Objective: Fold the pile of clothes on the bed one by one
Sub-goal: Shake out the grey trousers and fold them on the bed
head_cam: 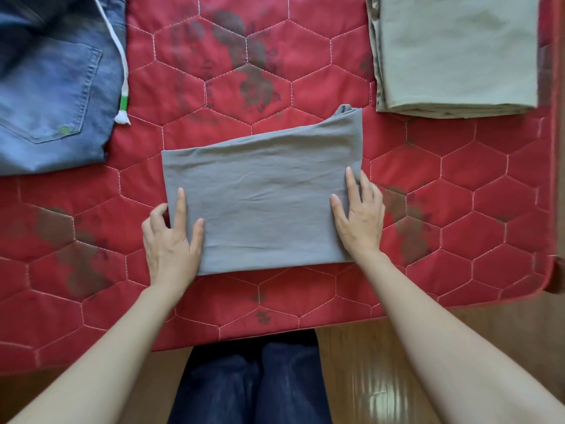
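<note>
A grey garment (pixel 263 197) lies folded into a rough rectangle in the middle of the red quilted bed (pixel 443 185). Its far right corner bunches up unevenly. My left hand (pixel 171 240) rests on the garment's left edge, with index finger and thumb flat on the cloth and the other fingers curled over the side. On the right edge my right hand (pixel 359 218) lies flat with straight fingers pressing the cloth.
Blue jeans (pixel 52 87) with a white drawstring lie at the far left. A folded pale green cloth (pixel 455 53) sits at the far right. The bed's near edge runs above my dark trousers (pixel 250 384) and the wooden floor (pixel 367 371).
</note>
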The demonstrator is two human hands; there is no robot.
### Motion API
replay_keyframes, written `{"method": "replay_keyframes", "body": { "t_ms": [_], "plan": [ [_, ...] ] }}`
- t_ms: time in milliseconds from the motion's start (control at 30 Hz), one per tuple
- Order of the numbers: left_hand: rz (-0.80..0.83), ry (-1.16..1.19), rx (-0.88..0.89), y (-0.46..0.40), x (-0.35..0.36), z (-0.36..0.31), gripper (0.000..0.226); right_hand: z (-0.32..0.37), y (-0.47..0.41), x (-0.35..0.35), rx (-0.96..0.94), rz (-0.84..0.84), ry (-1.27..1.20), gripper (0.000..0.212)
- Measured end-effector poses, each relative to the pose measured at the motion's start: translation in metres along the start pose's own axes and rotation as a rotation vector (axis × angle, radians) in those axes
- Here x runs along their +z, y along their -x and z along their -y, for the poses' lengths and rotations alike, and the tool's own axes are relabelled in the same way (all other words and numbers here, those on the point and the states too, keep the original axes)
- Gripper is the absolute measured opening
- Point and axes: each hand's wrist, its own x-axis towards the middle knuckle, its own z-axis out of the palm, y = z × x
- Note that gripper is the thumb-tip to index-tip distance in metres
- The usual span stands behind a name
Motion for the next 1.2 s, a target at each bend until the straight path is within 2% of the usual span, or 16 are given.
{"method": "replay_keyframes", "body": {
  "t_ms": [133,367,600,767,933,1200],
  "plan": [
    [0.065,0.126,-0.049,0.001,-0.01,0.002,0.07,-0.004,0.008,-0.005,0.059,0.004,-0.111,0.057],
    [0.143,0.296,-0.156,-0.011,-0.013,-0.003,0.071,-0.011,0.004,-0.013,0.138,0.152,-0.16,0.061],
    [0.101,0.494,-0.134,-0.021,-0.016,-0.003,0.068,-0.009,-0.003,-0.021,0.156,0.207,-0.381,0.066],
    [0.037,0.485,-0.1,-0.018,-0.034,-0.019,0.065,-0.003,-0.005,-0.033,0.093,0.174,-0.356,0.074],
    [0.016,0.455,-0.034,-0.019,-0.062,-0.051,0.065,-0.002,-0.019,-0.072,-0.036,0.069,-0.257,0.075],
    [-0.068,0.481,0.093,-0.051,-0.107,-0.172,0.066,-0.04,-0.065,-0.188,-0.11,-0.107,-0.34,0.073]
  ]
}}
